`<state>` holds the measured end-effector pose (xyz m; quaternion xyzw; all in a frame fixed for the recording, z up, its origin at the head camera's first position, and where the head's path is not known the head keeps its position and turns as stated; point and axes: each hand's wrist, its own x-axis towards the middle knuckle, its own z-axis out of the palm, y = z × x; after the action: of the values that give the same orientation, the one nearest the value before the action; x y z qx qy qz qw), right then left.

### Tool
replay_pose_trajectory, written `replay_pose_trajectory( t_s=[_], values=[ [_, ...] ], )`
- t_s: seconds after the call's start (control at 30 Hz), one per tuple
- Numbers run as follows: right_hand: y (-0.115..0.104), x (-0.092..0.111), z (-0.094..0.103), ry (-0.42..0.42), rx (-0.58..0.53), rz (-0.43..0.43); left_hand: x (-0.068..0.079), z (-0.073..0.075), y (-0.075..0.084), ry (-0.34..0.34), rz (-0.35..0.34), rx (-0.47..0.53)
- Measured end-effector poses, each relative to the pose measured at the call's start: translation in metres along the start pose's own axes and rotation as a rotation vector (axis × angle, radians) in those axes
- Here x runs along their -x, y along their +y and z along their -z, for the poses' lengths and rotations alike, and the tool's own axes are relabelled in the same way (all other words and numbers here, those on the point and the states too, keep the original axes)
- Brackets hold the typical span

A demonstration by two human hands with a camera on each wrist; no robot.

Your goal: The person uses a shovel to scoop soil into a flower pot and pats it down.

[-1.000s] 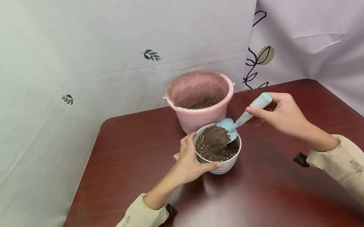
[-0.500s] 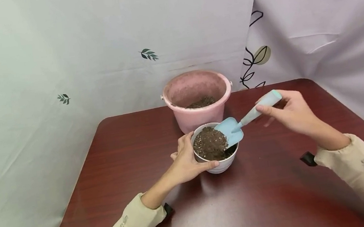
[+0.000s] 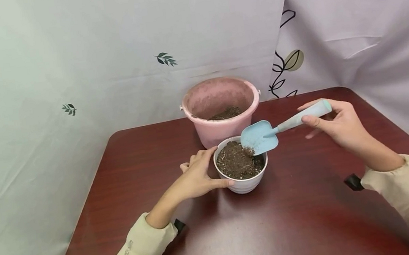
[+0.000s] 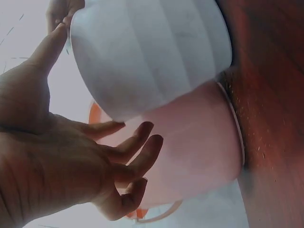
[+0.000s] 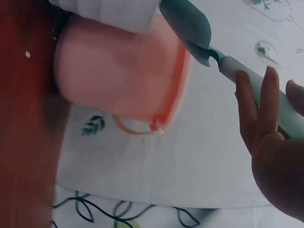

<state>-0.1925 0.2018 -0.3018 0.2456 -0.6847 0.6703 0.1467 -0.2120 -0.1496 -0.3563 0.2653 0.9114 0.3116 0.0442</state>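
A white ribbed pot [image 3: 245, 185] holding dark soil [image 3: 236, 162] stands on the table, in front of the pink bucket. My left hand [image 3: 192, 180] is at the pot's left side, with thumb and forefinger spread near the rim. In the left wrist view, the fingers [image 4: 145, 156] are loosely bent and not wrapped round the pot. My right hand [image 3: 343, 123] grips a light blue hand trowel [image 3: 258, 137] by its pale handle. The trowel's blade tilts above the right part of the pot, with a little soil along its lower edge.
The pink bucket [image 3: 224, 129], with some soil inside, stands close behind the pot. A dark red table [image 3: 146, 151] lies beneath. A white cloth backdrop [image 3: 122, 48] with leaf prints rises behind and at both sides.
The trowel has lifted and moved right with my right hand, and its soil has slid into the pot, leaving the blade nearly bare. My left hand has loosened and drawn slightly left.
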Motion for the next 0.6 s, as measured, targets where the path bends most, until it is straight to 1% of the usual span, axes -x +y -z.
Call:
replay_pose_trajectory(
  t_s=[0.03, 0.1, 0.17, 0.23, 0.3, 0.37, 0.4, 0.47, 0.5, 0.6],
  values=[
    [0.002, 0.000, 0.000, -0.010, -0.027, -0.006, 0.000, 0.002, -0.001, 0.001, 0.003, -0.002],
    [0.004, 0.000, -0.002, -0.005, -0.071, -0.033, 0.001, 0.005, -0.002, 0.004, 0.008, -0.005],
    [0.008, 0.002, -0.003, -0.009, -0.148, -0.059, 0.000, 0.006, -0.004, 0.002, 0.007, -0.004],
    [0.014, 0.006, -0.004, -0.008, -0.218, -0.101, -0.001, 0.007, -0.005, 0.000, -0.002, -0.007],
    [0.023, 0.011, -0.004, -0.032, -0.281, -0.144, -0.004, 0.007, -0.006, 0.001, -0.014, -0.007],
    [0.033, 0.016, -0.007, -0.051, -0.266, -0.176, -0.005, 0.007, -0.007, 0.003, -0.017, -0.011],
    [0.038, 0.018, -0.010, -0.049, -0.228, -0.185, -0.005, 0.008, -0.007, 0.007, -0.015, -0.014],
    [0.046, 0.020, -0.015, -0.072, -0.167, -0.162, -0.004, 0.010, -0.009, 0.018, -0.007, -0.017],
    [0.048, 0.020, -0.018, -0.076, -0.110, -0.145, -0.004, 0.011, -0.010, 0.025, -0.006, -0.019],
    [0.053, 0.021, -0.022, -0.132, -0.004, -0.073, -0.004, 0.011, -0.014, 0.032, -0.014, -0.015]
  ],
)
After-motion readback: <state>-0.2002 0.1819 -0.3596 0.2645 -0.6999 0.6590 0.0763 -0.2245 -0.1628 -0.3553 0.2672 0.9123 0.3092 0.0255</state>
